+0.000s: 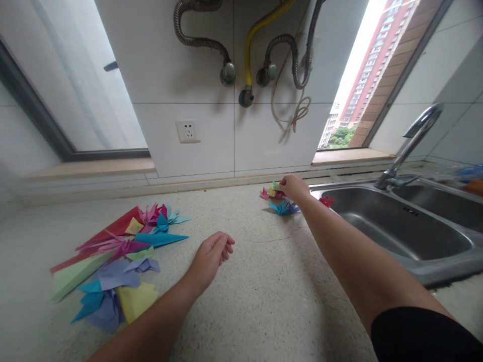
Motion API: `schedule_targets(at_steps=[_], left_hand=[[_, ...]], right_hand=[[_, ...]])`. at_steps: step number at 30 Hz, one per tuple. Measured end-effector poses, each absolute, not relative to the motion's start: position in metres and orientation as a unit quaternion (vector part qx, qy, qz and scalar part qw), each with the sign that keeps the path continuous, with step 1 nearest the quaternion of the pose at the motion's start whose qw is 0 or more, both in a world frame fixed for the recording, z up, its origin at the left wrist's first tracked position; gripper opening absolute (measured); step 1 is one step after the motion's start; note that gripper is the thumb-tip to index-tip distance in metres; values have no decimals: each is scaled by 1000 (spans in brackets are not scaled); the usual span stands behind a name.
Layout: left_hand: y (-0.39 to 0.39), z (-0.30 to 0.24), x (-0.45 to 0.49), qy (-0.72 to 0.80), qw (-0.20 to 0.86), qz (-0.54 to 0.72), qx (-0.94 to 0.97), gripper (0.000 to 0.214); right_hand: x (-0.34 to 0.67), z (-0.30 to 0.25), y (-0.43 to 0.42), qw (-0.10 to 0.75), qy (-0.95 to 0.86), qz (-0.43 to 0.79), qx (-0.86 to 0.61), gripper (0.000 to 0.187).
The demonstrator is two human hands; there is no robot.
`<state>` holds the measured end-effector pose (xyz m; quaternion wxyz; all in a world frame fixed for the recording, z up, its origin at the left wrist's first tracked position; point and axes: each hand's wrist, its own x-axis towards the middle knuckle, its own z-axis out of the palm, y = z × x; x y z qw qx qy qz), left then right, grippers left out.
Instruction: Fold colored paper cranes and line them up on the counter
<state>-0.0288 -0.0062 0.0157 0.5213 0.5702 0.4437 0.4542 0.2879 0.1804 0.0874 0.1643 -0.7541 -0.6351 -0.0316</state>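
My right hand (293, 188) reaches far across the speckled countertop (264, 281) to a small cluster of folded paper figures (281, 201) beside the sink; its fingers are pinched on a green folded paper piece (275, 185) at the top of that cluster. My left hand (211, 256) rests on the counter nearer to me, fingers loosely curled, holding nothing. Just left of it lies a larger pile of coloured origami paper and folded cranes (121, 256) in red, pink, blue, green, yellow and purple.
A steel double sink (396, 226) with a tap (411, 141) fills the right side. The tiled back wall carries a socket (187, 130) and hanging hoses (264, 60). Windows stand at left and right.
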Motion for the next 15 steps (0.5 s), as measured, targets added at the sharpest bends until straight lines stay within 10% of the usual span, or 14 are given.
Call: schedule_targets(at_steps=[15], left_hand=[[-7,15,-29,451,515,447,576,36]], right_hand=[[286,87,181,142,-650,-32,-745,24]])
